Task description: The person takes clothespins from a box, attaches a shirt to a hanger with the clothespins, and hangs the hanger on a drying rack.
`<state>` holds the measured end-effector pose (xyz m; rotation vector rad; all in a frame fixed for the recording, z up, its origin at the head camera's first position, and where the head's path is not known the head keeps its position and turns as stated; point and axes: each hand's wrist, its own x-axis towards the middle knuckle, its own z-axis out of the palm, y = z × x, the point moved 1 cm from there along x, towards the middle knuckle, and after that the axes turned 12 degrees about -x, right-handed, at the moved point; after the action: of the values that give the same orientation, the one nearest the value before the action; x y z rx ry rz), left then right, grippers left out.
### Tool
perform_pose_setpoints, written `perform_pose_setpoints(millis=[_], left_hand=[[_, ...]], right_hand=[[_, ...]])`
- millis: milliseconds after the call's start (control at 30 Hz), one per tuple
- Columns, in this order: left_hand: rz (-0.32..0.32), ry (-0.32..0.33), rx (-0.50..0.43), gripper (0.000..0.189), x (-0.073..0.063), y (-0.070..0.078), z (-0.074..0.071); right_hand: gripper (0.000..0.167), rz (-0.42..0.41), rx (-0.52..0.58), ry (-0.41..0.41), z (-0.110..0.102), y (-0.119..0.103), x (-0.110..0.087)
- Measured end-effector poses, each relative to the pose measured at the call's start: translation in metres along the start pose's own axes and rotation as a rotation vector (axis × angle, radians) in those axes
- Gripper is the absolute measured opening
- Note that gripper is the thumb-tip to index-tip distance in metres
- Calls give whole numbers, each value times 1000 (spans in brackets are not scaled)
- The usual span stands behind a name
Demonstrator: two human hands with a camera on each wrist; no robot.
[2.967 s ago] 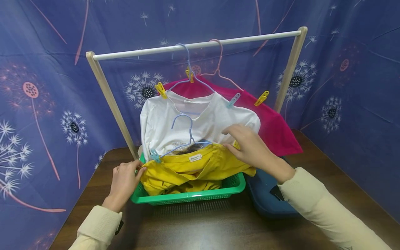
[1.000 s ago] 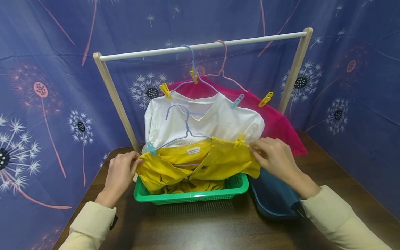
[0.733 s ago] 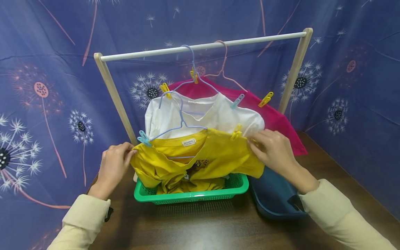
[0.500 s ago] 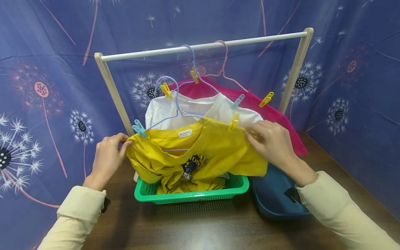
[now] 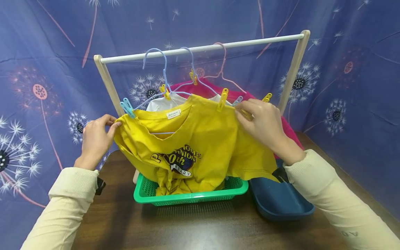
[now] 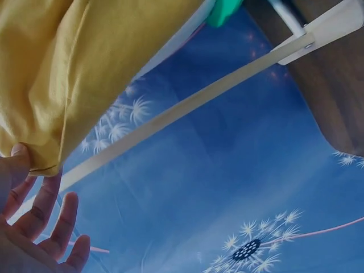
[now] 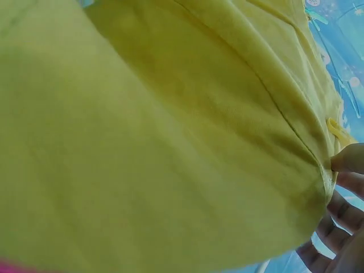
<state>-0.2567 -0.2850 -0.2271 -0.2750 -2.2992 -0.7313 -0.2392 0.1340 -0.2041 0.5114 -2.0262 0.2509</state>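
A yellow T-shirt (image 5: pixel 212 139) on a blue hanger (image 5: pixel 165 74) is held up by both hands in the head view. My left hand (image 5: pixel 97 139) pinches its shoulder at the left; the left wrist view shows thumb and fingers on the yellow cloth (image 6: pixel 68 85). At the right my right hand (image 5: pixel 262 123) pinches the other shoulder, beside a yellow clothespin (image 5: pixel 222 100). A light-blue clothespin (image 5: pixel 127 107) clips the left side. The hanger's hook stands in front of the rack's white rail (image 5: pixel 250 43); whether they touch I cannot tell. The shirt's lower part lies in the green basket (image 5: pixel 190 198).
Behind the yellow shirt hang a white shirt (image 5: pixel 156 103) and a magenta garment (image 5: pixel 289 130), on a blue and a pink hanger (image 5: pixel 223 60). A dark blue bin (image 5: pixel 281 205) stands right of the basket. Wooden posts (image 5: pixel 293 69) carry the rail; a patterned curtain surrounds the table.
The right hand has moved from near the yellow clothespin to the shirt's right shoulder. Both hands have raised the shirt and hanger from the basket, up and slightly left, uncovering its printed front.
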Motion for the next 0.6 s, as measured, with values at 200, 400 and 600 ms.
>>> perform_pose_setpoints(millis=[200,400,600], left_hand=[[-48,52,-12,26,20,-1,-6],[-116,100,-8,28,36,-1,-9],[-216,115,-16,32,45,0,-8]], right_hand=[[14,24,-1,-23,2,-4,20],[17,68,-5,-79,5,-9,38],[19,104,-43,-127,9,-10,53]])
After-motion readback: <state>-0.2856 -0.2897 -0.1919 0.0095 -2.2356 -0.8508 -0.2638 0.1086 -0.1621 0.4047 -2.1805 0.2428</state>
